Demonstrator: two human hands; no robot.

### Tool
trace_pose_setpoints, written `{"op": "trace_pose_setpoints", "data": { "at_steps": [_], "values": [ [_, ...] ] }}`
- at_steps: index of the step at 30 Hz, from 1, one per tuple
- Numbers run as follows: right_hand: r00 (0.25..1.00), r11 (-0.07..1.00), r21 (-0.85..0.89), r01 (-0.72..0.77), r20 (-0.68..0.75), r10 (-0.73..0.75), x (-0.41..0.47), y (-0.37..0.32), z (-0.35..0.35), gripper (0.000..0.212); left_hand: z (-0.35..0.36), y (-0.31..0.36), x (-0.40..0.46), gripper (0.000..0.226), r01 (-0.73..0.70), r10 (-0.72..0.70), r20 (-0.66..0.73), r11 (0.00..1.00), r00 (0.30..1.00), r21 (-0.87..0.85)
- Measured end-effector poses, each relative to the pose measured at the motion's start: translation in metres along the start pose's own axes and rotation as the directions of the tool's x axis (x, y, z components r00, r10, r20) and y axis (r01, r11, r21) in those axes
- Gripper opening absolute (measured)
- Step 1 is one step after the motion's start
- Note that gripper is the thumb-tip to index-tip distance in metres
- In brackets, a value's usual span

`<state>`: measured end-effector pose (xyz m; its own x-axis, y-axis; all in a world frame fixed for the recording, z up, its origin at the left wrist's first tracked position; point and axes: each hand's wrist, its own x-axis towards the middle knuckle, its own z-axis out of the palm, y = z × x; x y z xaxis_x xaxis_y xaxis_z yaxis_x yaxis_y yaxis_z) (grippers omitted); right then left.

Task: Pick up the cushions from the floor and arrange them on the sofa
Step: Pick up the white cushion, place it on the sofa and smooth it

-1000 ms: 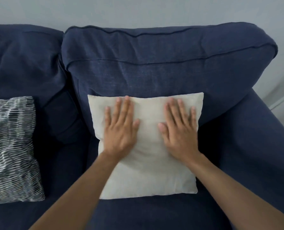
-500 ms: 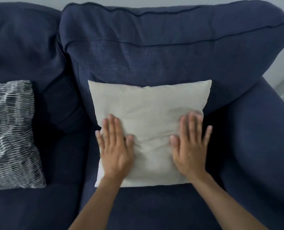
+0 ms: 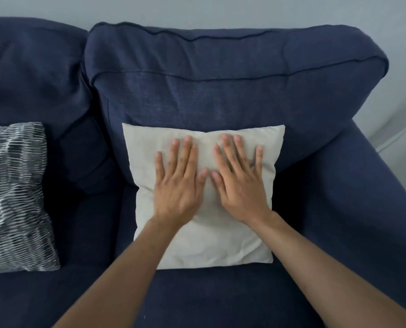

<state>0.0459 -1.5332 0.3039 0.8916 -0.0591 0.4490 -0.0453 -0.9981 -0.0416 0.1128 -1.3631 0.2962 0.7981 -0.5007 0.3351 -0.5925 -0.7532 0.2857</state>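
A plain cream cushion (image 3: 211, 242) leans against the right back pillow of the navy sofa (image 3: 221, 86). My left hand (image 3: 178, 183) and my right hand (image 3: 238, 183) both lie flat on its upper middle, palms down, fingers spread, thumbs almost touching. Neither hand grips anything. A black-and-white striped cushion (image 3: 14, 197) rests on the left seat against the other back pillow, cut off by the left edge of the view.
The sofa's right armrest (image 3: 363, 197) runs along the right side. A pale wall (image 3: 197, 8) stands behind the sofa. Bare navy seat (image 3: 209, 297) lies in front of the cream cushion and between the two cushions.
Both hands slid down and apart across the cream cushion, then came back up and together near its upper middle. The cushion stays in place.
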Motion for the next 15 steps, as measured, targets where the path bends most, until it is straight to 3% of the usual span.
{"op": "trace_pose_setpoints", "data": {
  "at_steps": [4, 6, 8, 15],
  "values": [
    [0.973, 0.977, -0.033, -0.210, 0.095, 0.213, -0.007, 0.039, -0.012, 0.064, -0.017, -0.048, 0.004, 0.075, 0.195, -0.201, 0.084, 0.978, 0.976, 0.079],
    [0.914, 0.922, -0.032, -0.385, 0.120, 0.386, -0.017, 0.055, -0.025, 0.065, -0.032, -0.069, -0.004, 0.079, 0.262, -0.271, 0.111, 0.961, 0.956, 0.091],
    [0.874, 0.881, 0.010, -0.473, 0.132, 0.468, -0.027, 0.062, -0.040, 0.063, -0.050, -0.078, -0.014, 0.083, 0.287, -0.296, 0.134, 0.954, 0.946, 0.084],
    [0.939, 0.917, 0.250, -0.311, 0.229, 0.256, -0.024, -0.003, -0.081, 0.051, -0.121, -0.079, -0.041, 0.077, 0.257, -0.265, 0.271, 0.964, 0.926, 0.065]
  ]
}}
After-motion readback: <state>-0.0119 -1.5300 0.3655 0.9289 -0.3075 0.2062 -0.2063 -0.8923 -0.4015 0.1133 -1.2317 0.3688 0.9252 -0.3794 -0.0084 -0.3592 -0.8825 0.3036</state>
